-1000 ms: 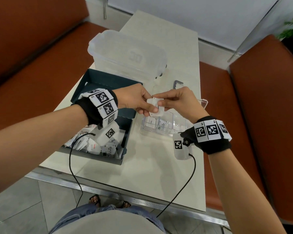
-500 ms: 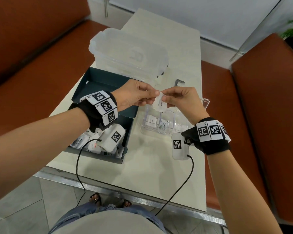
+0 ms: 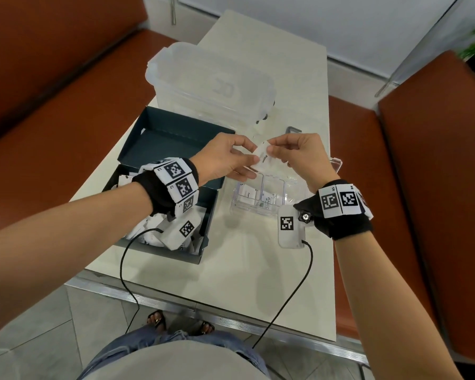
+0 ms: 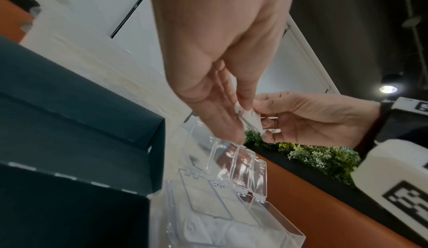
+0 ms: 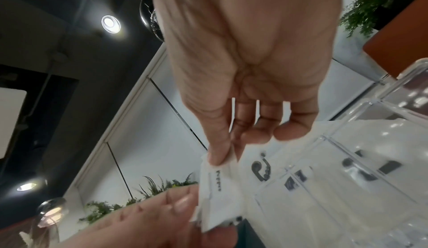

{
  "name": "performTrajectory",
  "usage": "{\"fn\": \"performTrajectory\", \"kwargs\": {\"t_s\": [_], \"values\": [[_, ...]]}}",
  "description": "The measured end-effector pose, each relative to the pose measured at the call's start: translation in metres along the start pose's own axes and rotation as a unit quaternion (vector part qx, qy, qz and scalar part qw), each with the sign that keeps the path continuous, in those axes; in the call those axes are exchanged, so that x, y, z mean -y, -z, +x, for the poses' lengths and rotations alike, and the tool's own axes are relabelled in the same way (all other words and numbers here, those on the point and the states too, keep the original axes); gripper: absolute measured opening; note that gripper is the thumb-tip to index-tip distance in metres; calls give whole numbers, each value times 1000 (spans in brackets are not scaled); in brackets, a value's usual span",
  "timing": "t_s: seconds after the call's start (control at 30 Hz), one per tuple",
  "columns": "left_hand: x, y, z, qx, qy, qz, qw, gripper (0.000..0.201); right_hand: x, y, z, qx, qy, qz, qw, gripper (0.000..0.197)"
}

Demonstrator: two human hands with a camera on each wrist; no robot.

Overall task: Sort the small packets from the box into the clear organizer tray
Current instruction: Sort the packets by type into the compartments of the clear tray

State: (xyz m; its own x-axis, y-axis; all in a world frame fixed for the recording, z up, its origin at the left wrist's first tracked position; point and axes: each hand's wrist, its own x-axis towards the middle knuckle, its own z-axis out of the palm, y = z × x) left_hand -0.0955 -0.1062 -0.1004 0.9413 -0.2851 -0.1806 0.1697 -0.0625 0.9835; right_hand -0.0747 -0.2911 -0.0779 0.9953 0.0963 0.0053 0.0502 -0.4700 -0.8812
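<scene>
A small white packet [image 3: 263, 158] printed "Pepper" hangs above the far left of the clear organizer tray [image 3: 247, 213]. My left hand [image 3: 246, 160] pinches its lower left part between thumb and fingers. My right hand [image 3: 278, 149] pinches its top edge. The right wrist view shows the packet [image 5: 217, 191] crumpled between both hands; the left wrist view shows it [image 4: 249, 119] edge-on above the tray [image 4: 273, 220]. The tray's near compartments hold a few white packets [image 3: 266, 200]. The dark box [image 3: 162, 138] at left holds several more packets [image 3: 151, 237].
A large translucent lidded container [image 3: 214, 83] stands behind the box. A small metal hex key [image 3: 292, 130] lies behind my right hand. The tray's lids [image 3: 336, 164] stand open at its far right. Orange benches flank the narrow table [image 3: 244, 264]; wrist cables trail over its front edge.
Both hands have risen slightly and shifted away from me over the tray. The packet turned from lying flat between the fingers to standing on edge.
</scene>
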Motion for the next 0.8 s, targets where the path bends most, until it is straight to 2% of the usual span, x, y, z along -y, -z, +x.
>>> {"fn": "performTrajectory", "kwargs": {"t_s": [0.1,0.17,0.27,0.47,0.67,0.8], "values": [[3,6,1,-38,-5,49,998,15,-12,-5,11,-47,-12,-65,997,12],[6,10,1,-54,2,48,997,13,-23,-16,13,-17,-30,-136,990,14],[9,14,0,-65,11,42,997,15,-39,-37,11,27,-77,-251,965,14],[12,16,-2,-76,16,51,996,20,-55,-61,8,26,-91,-354,931,15],[12,16,-3,-76,18,49,996,20,-65,-71,9,62,-43,-517,853,24],[10,15,-4,-77,18,44,996,19,-66,-73,11,130,-56,-545,826,30]]}}
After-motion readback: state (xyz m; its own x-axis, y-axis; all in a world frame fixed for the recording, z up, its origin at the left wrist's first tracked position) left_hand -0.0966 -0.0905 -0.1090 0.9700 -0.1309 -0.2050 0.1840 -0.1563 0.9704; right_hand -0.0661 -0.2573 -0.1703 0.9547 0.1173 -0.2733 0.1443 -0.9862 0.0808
